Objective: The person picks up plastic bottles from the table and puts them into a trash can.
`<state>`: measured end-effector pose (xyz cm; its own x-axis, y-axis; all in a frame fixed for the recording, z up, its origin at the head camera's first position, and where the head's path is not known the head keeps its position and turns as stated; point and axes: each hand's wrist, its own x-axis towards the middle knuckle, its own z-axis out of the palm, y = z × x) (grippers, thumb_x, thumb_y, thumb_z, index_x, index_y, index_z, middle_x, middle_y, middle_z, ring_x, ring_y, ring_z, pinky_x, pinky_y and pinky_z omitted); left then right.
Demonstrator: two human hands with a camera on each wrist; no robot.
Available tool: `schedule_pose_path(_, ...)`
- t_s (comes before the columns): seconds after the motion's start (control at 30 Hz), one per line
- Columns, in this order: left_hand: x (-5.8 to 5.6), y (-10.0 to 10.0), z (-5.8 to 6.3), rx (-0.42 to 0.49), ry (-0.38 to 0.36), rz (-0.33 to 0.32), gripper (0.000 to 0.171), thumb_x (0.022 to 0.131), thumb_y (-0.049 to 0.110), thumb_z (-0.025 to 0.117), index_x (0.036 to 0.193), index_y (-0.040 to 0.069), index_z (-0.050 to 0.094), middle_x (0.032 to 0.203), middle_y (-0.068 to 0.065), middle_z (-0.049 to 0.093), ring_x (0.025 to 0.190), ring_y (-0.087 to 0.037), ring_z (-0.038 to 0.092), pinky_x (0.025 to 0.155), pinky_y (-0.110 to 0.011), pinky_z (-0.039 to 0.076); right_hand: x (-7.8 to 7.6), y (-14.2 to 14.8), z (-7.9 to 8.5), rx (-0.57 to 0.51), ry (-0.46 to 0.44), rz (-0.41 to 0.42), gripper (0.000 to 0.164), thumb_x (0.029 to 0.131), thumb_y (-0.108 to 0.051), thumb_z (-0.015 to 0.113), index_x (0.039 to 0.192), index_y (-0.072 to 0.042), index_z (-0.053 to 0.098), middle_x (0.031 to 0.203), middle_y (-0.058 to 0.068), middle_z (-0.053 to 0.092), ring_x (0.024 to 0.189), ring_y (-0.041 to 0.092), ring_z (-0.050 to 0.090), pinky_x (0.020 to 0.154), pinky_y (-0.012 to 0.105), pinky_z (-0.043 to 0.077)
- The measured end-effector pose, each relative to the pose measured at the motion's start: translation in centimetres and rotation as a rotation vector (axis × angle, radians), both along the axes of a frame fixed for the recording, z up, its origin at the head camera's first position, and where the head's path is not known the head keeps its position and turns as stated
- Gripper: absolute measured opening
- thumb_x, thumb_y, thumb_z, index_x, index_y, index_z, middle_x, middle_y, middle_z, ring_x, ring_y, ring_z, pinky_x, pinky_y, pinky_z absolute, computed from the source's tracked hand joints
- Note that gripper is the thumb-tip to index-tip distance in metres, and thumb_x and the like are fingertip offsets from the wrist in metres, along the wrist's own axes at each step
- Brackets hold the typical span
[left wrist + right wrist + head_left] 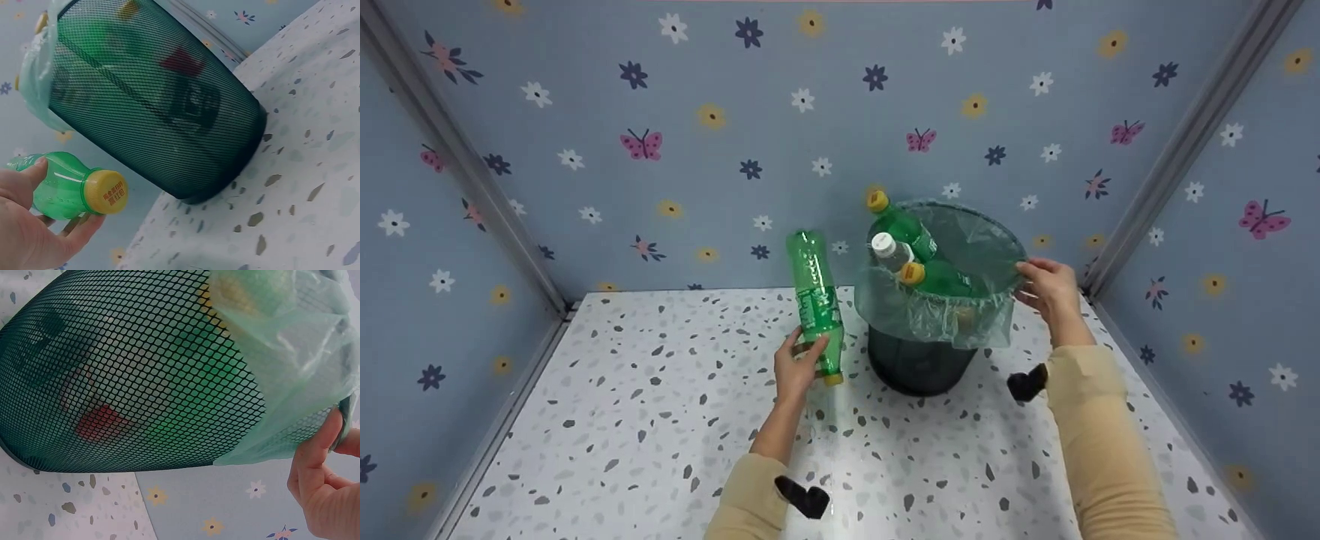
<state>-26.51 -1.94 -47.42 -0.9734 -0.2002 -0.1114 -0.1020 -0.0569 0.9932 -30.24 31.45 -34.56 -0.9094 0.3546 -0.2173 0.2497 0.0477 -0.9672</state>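
My left hand (796, 367) grips a green plastic bottle (816, 300) near its neck, the yellow cap (107, 192) pointing down towards me. This bottle is just left of a dark mesh wastebasket (919, 367), apart from it. At the basket's right side, my right hand (1051, 285) pinches the rim over the pale green bag liner (885, 311). Out of the basket stick a green bottle (901, 226) with a yellow cap, a clear bottle (894, 256) with a white cap, and another green bottle (949, 279). Through the mesh shows something red (101, 423), its kind unclear.
The wastebasket stands on a white speckled surface (660, 420), close to the back wall (705, 180) with its flower and butterfly pattern. Patterned panels also rise at left and right, joined by grey corner strips (1192, 135).
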Motion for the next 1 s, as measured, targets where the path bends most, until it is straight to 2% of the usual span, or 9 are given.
schedule_pose_path(0.27, 0.7, -0.4, 3.5, -0.129, 0.168, 0.005, 0.061, 0.081, 0.025, 0.065, 0.133, 0.005, 0.039, 0.109, -0.019, 0.051, 0.091, -0.029, 0.058, 0.077, -0.039, 0.047, 0.0, 0.1, 0.1, 0.012, 0.005, 0.001, 0.050, 0.090, -0.017, 0.050, 0.135, -0.002, 0.034, 0.100, 0.001, 0.046, 0.080, 0.012, 0.052, 0.062, 0.021, 0.048)
schedule_pose_path(0.6, 1.2, -0.5, 6.7, -0.239, 0.363, -0.024, 0.062, 0.079, 0.021, 0.067, 0.132, 0.002, 0.041, 0.108, -0.017, 0.052, 0.085, -0.028, 0.059, 0.070, -0.037, 0.049, 0.1, 0.0, 0.1, 0.011, -0.003, -0.008, 0.050, 0.090, -0.016, 0.050, 0.135, -0.003, 0.033, 0.100, 0.001, 0.045, 0.074, 0.011, 0.054, 0.062, 0.021, 0.048)
schedule_pose_path(0.83, 1.1, -0.1, 9.3, -0.422, 0.510, -0.046, 0.063, 0.078, 0.023, 0.069, 0.130, 0.002, 0.042, 0.109, -0.017, 0.050, 0.086, -0.027, 0.056, 0.073, -0.037, 0.048, 0.2, -0.1, 0.2, -0.001, 0.000, 0.008, 0.052, 0.090, -0.016, 0.050, 0.136, -0.003, 0.032, 0.100, 0.003, 0.046, 0.073, 0.010, 0.054, 0.060, 0.020, 0.048)
schedule_pose_path(1.0, 1.0, 0.5, 11.4, -0.542, 0.554, -0.053, 0.063, 0.077, 0.026, 0.069, 0.131, 0.007, 0.043, 0.107, -0.015, 0.050, 0.088, -0.025, 0.053, 0.073, -0.036, 0.046, 0.1, -0.1, 0.1, 0.004, 0.001, -0.001, 0.051, 0.090, -0.016, 0.050, 0.136, -0.003, 0.032, 0.101, 0.003, 0.046, 0.075, 0.011, 0.054, 0.059, 0.019, 0.048)
